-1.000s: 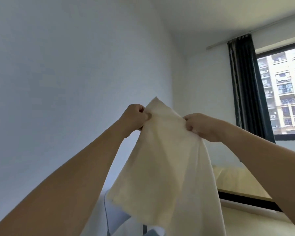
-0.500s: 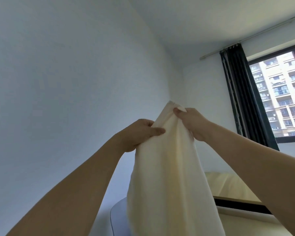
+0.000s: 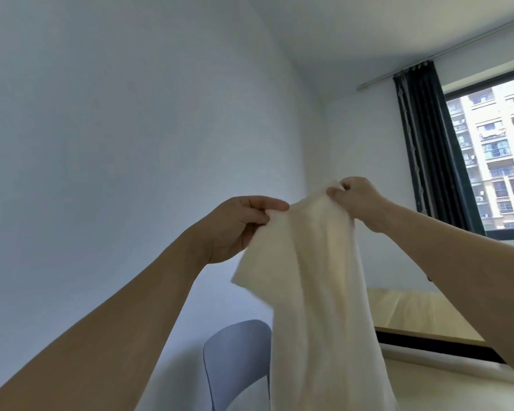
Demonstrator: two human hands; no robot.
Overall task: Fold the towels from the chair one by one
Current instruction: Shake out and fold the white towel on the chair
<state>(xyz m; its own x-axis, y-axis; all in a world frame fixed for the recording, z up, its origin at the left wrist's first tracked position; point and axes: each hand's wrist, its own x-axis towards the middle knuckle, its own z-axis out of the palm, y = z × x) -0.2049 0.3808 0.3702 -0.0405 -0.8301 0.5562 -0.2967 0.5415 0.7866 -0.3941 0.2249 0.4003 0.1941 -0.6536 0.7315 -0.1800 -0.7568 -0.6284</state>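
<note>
Both hands, left and right, pinch the cream towel's top edge; it hangs between them.

One head-worn view only: the scene is seen from close behind raised forearms, tilted upward toward the wall and window.

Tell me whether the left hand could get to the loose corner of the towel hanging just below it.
Probably yes. The left hand pinches the towel at its top edge, and the loose corner hangs just beneath with nothing between; it would have to let go first while the right hand holds on.
</note>
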